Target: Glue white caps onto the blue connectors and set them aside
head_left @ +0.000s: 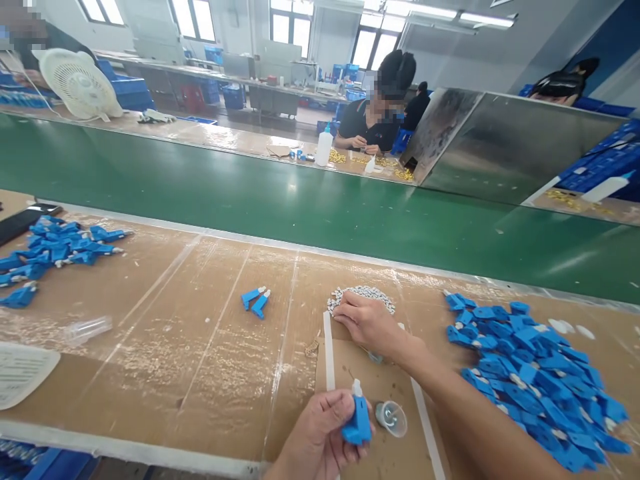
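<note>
My left hand (330, 430) holds a blue plastic part (358, 421) with a white tip pointing up, low in the middle of the view. Farther up, my right hand (367, 322) reaches over a pile of small grey-white pieces (367, 293), its thumb and fingers pinched together at the pile's left edge; what is between them is too small to make out. Beside my left hand stands a small clear cup (391, 419) on a cardboard sheet (395, 457). Two blue parts (259, 303) lie left of the grey-white pile.
A large heap of blue parts (540, 380) lies at the right, another heap (55, 250) at the far left. A clear tube (89, 330) lies on the left. Beyond the table runs a green belt (280, 207); a person (373, 127) works behind it.
</note>
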### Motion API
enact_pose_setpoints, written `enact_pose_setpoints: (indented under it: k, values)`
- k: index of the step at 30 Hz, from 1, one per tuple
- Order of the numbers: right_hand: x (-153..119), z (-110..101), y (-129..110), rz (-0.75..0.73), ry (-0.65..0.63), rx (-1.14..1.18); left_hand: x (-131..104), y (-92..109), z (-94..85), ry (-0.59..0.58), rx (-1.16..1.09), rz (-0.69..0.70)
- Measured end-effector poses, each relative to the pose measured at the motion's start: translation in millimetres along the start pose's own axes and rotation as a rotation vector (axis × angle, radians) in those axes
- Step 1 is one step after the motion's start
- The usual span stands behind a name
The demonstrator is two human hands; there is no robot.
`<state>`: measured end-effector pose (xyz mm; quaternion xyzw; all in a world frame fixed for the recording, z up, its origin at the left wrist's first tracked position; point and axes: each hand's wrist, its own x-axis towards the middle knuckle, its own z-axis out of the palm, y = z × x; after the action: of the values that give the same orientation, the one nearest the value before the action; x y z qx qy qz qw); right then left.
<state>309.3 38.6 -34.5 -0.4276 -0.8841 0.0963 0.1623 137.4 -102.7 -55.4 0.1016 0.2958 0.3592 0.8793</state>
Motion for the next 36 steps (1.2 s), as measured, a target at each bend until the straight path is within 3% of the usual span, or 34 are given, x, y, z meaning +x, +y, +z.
enact_pose_setpoints:
  k: [9, 14, 17, 22, 24, 29, 36]
  values:
    - [18.4, 2.2, -7.2, -0.055, -0.136, -0.045, 4.0, 1.2, -0.8, -0.005, -0.008, -0.023]
    - [22.4, -20.3, -14.2, 0.005, -0.081, 0.113, -0.9, 4.5, -3.4, -0.004, -0.028, 0.028]
    - [3.0, -42.5, -18.7, 0.094, -0.029, 0.316, -4.6, 10.4, 2.6, 0.062, -0.051, 0.137]
    - [-53.0, -59.6, -44.2, 0.405, 0.097, 1.352, -4.9, 20.3, 32.7, 0.017, 0.043, 0.315]
    - [-71.6, -59.5, -58.9, 0.482, 0.150, 1.537, -3.7, 21.4, 47.0, -0.011, 0.106, 0.357]
    - [-98.9, -58.5, -84.5, 0.539, 0.257, 1.615, -4.2, 14.4, 68.9, -0.025, 0.232, 0.383]
    - [-112.3, -56.7, -96.8, 0.609, 0.378, 1.538, -8.0, 3.2, 71.8, 0.005, 0.337, 0.420]
